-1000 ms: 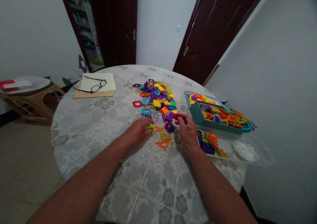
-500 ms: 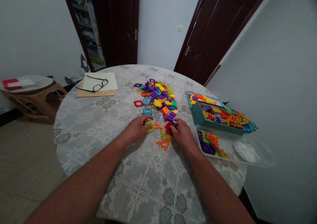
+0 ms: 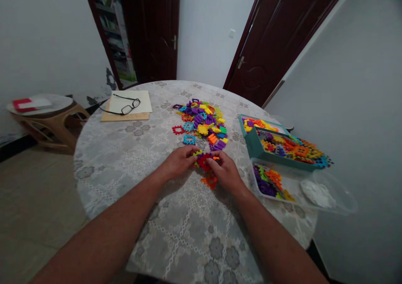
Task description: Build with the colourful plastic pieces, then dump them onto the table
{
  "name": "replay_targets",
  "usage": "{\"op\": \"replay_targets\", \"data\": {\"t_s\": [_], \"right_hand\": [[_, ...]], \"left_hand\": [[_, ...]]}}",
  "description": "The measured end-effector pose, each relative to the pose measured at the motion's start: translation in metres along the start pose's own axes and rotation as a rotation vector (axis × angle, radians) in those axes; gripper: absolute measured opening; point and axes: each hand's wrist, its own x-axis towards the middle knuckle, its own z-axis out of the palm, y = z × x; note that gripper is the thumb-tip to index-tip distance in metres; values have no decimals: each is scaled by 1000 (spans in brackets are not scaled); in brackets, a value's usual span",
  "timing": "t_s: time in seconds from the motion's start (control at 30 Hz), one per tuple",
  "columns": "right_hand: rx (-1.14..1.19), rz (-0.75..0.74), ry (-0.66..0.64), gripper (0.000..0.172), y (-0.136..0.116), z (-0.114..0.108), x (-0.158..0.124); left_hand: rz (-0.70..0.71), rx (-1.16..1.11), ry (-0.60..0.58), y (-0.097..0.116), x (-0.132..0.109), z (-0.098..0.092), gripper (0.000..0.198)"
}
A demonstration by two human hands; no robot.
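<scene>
My left hand (image 3: 179,163) pinches a yellow-green notched plastic building piece (image 3: 197,153). Closed on a red notched building piece (image 3: 204,161) is my right hand (image 3: 226,171), just across from it. The two pieces meet or overlap between my fingertips; whether they interlock I cannot tell. Some purple shows behind the red piece. Orange triangular pieces (image 3: 210,181) lie on the table just below my hands, partly covered. Beyond my fingers spreads a pile of mixed building pieces (image 3: 202,118), with a blue square frame piece (image 3: 189,140) at its near edge.
At the right stand a teal box (image 3: 254,145) heaped with pieces and a clear plastic tray (image 3: 295,173) with more pieces and a white bundle. Eyeglasses (image 3: 127,109) rest on papers at the left of the round table (image 3: 176,238). A stool (image 3: 59,116) stands beyond the table.
My hands have come together. The red piece has moved left to the yellow-green one, which has shifted right and is held between my fingertips. The view has turned slightly.
</scene>
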Motion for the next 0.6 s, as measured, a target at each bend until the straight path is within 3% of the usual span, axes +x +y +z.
{"op": "replay_targets", "data": {"t_s": [0.17, 0.3, 0.4, 0.5, 0.6], "right_hand": [[85, -20, 48, 31, 1, 1, 3], [141, -26, 239, 40, -7, -10, 7], [144, -30, 347, 44, -11, -18, 10], [130, -21, 356, 46, -11, -21, 11], [82, -11, 332, 44, -12, -20, 11]], "left_hand": [[76, 8, -112, 3, -3, 3, 34], [247, 362, -40, 2, -8, 5, 42], [412, 577, -114, 1, -11, 10, 50], [486, 709, -236, 3, -11, 17, 48], [498, 759, -278, 5, -10, 23, 42]]}}
